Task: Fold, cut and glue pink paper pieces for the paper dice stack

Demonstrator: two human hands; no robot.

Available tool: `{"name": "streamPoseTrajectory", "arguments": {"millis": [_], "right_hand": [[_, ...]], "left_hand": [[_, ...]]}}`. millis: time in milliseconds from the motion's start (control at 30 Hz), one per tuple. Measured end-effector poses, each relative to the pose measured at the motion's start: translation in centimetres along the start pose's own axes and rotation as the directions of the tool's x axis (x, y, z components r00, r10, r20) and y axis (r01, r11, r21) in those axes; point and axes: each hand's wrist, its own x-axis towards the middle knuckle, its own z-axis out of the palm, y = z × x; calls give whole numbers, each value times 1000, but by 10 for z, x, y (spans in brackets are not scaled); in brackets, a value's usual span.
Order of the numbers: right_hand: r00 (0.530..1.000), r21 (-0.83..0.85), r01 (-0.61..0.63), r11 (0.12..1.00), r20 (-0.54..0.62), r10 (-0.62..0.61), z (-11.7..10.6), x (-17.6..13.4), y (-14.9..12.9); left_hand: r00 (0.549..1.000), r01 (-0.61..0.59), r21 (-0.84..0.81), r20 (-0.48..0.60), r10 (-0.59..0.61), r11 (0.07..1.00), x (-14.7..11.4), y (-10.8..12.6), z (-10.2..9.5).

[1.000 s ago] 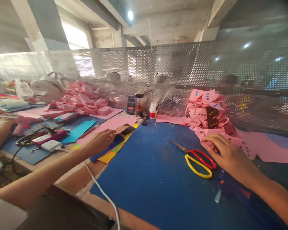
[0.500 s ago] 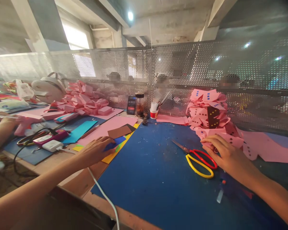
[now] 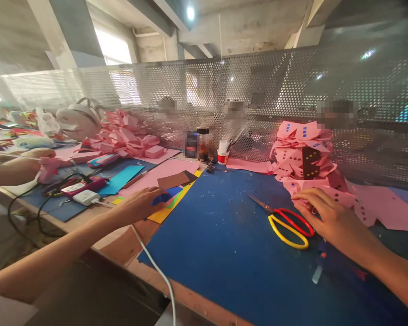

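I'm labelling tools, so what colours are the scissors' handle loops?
One red loop, one yellow loop; seen in the head view.

Head-worn view (only one), close over blue mat point(image 3: 217, 253), facing forward, down toward perforated screen point(image 3: 265, 81).

A perforated, seemingly metal partition point(image 3: 265, 90) stands below concrete beams point(image 3: 172, 13), a bright window point(image 3: 114, 45) and a lamp point(image 3: 190, 13).
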Motion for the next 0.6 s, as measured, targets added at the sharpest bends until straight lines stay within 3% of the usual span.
{"name": "streamPoseTrajectory", "arguments": {"millis": [333, 467, 600], "right_hand": [[1000, 1, 11, 1000, -8, -11, -1, -1, 0], [999, 5, 0, 1000, 32, 0, -2, 0, 0], [999, 8, -17, 1000, 32, 17, -2, 0, -1]], "left_hand": [[996, -3, 124, -93, 14, 992, -5, 15, -12], [995, -66, 188, -66, 79, 980, -6, 14, -14], [995, -53, 225, -71, 70, 973, -5, 13, -11]]}}
